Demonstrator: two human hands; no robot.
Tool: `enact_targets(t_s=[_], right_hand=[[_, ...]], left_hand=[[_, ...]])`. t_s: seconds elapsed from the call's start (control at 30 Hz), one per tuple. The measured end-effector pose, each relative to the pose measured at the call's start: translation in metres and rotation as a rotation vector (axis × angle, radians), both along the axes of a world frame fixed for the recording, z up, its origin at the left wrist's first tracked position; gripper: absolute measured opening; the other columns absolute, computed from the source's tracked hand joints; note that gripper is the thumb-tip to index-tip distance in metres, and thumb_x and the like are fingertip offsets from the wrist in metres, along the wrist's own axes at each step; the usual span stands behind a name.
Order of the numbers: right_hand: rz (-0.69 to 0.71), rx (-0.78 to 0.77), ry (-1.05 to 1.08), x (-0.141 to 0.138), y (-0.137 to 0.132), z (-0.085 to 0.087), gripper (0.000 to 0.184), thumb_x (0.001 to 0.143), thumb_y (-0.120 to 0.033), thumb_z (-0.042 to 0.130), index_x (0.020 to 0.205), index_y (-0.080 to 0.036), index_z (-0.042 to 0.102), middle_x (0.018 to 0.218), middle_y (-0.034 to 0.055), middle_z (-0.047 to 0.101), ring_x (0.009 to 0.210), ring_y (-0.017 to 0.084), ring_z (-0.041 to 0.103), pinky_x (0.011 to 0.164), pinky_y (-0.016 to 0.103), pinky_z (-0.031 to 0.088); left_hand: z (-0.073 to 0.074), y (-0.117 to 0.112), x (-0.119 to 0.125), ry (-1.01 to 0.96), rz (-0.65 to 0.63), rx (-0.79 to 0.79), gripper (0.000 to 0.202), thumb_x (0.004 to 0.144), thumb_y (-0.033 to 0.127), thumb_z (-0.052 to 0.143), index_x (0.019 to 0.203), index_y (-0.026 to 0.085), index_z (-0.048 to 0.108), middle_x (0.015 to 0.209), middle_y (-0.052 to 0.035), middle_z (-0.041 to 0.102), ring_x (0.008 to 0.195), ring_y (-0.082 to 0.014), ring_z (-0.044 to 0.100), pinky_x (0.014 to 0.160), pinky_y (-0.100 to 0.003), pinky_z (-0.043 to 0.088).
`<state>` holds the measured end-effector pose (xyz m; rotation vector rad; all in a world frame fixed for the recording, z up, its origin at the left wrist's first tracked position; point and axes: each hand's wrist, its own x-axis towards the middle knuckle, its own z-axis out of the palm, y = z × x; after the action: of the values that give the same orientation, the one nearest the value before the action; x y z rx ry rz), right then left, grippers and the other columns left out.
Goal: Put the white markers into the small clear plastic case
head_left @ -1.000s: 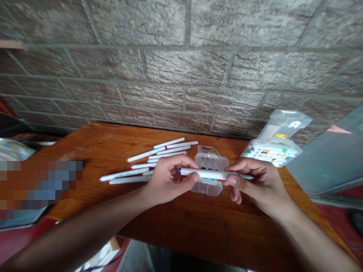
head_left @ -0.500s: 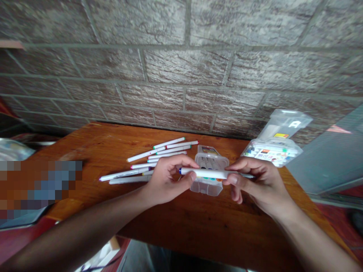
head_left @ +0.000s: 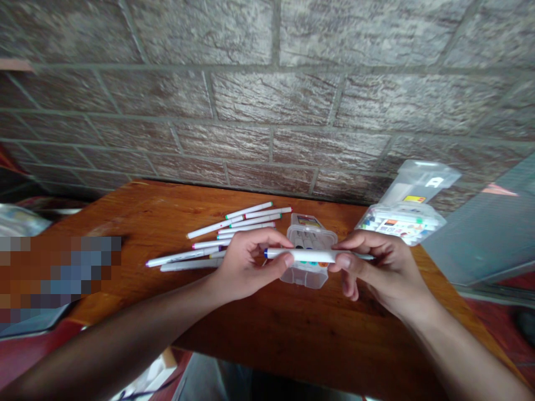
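Note:
I hold a white marker with a blue end level between both hands, above the wooden table. My left hand pinches its blue end with thumb and fingers. My right hand pinches the other end. Just behind and under the marker stands a small clear plastic case with a few markers in it. Several loose white markers with coloured ends lie on the table left of the case.
A second clear case full of markers sits at the table's right rear, its lid leaning on the brick wall. A blurred patch covers the left edge. Red flooring lies beyond the table at the right.
Hardly anything differs. The marker and both hands have shifted up a touch; the grip is the same.

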<state>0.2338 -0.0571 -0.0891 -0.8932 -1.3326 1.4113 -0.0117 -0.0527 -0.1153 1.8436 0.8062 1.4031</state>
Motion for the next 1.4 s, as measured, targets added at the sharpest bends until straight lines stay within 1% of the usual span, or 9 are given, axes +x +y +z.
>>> enact_targets(t_s=[0.1,0.27,0.4,0.53,0.7,0.9,1.1,1.2,1.4], right_hand=[[0.011,-0.001,0.024,0.0004,0.0023,0.0004,0.025,0.078,-0.036,0.094,0.081,-0.018,0.077,0.065,0.0041,0.079,0.038,0.014,0.067,0.035,0.02,0.056],[-0.008,-0.047,0.066,-0.0001,0.0025,0.0029,0.024,0.076,-0.034,0.095,0.076,-0.018,0.077,0.068,0.0032,0.08,0.04,0.014,0.068,0.035,0.018,0.055],[-0.023,-0.064,0.068,-0.0002,0.0019,0.0037,0.026,0.076,-0.035,0.095,0.074,-0.017,0.077,0.065,0.003,0.079,0.039,0.013,0.067,0.035,0.018,0.054],[-0.017,-0.057,0.053,0.0004,0.0024,0.0038,0.026,0.077,-0.036,0.094,0.075,-0.017,0.077,0.065,0.0033,0.078,0.04,0.014,0.067,0.035,0.019,0.054],[-0.009,-0.049,0.046,-0.0004,0.0013,0.0045,0.025,0.076,-0.034,0.095,0.075,-0.018,0.076,0.067,0.0035,0.08,0.041,0.013,0.068,0.036,0.018,0.055],[-0.009,0.003,0.015,-0.001,-0.0002,0.0012,0.025,0.077,-0.038,0.095,0.08,-0.018,0.078,0.058,0.002,0.074,0.041,0.013,0.066,0.037,0.019,0.055],[0.044,0.064,-0.008,0.0016,0.0042,-0.003,0.023,0.08,-0.036,0.093,0.084,-0.017,0.08,0.057,0.0033,0.075,0.04,0.015,0.067,0.037,0.021,0.057],[0.047,0.069,-0.01,0.0019,0.0045,-0.0034,0.023,0.081,-0.036,0.092,0.084,-0.017,0.08,0.057,0.0025,0.074,0.04,0.015,0.068,0.037,0.021,0.057],[0.021,0.033,-0.006,-0.0004,-0.0008,-0.0008,0.023,0.08,-0.035,0.093,0.085,-0.017,0.08,0.057,0.0021,0.074,0.042,0.014,0.067,0.039,0.02,0.057]], left_hand=[[0.0009,-0.0007,0.0007,-0.047,-0.024,-0.022,0.01,0.088,0.021,0.079,0.094,0.013,0.08,0.081,-0.0077,0.081,0.068,-0.0143,0.071,0.061,-0.02,0.055],[0.0011,-0.0041,-0.0012,-0.108,-0.107,-0.128,0.02,0.091,0.026,0.079,0.104,0.012,0.082,0.081,-0.0101,0.082,0.066,-0.0167,0.075,0.057,-0.021,0.057],[0.0,-0.0047,-0.0025,-0.124,-0.146,-0.131,0.021,0.091,0.025,0.079,0.108,0.013,0.082,0.084,-0.0112,0.084,0.069,-0.0178,0.078,0.062,-0.023,0.061],[-0.0016,-0.002,-0.0003,-0.115,-0.125,-0.096,0.019,0.088,0.022,0.081,0.105,0.014,0.082,0.089,-0.0106,0.085,0.072,-0.0182,0.078,0.065,-0.025,0.063],[0.0003,0.0003,0.002,-0.072,-0.063,-0.017,0.014,0.084,0.018,0.083,0.097,0.013,0.081,0.084,-0.0091,0.083,0.068,-0.0165,0.075,0.061,-0.022,0.059],[0.0037,-0.0006,0.0011,-0.052,-0.044,-0.026,0.01,0.083,0.019,0.083,0.091,0.013,0.079,0.077,-0.007,0.08,0.063,-0.0146,0.071,0.057,-0.021,0.055],[0.0058,-0.0013,0.0004,-0.011,-0.05,-0.082,0.018,0.088,0.03,0.082,0.087,0.012,0.077,0.074,-0.0081,0.078,0.06,-0.0141,0.068,0.053,-0.022,0.053],[0.007,-0.0019,0.0001,-0.014,-0.059,-0.123,0.022,0.09,0.034,0.081,0.087,0.013,0.077,0.07,-0.0067,0.076,0.057,-0.0131,0.066,0.051,-0.021,0.051],[0.0068,-0.0027,0.0001,-0.049,-0.082,-0.175,0.019,0.09,0.03,0.08,0.086,0.013,0.076,0.066,-0.0042,0.073,0.054,-0.0109,0.062,0.048,-0.019,0.046]])
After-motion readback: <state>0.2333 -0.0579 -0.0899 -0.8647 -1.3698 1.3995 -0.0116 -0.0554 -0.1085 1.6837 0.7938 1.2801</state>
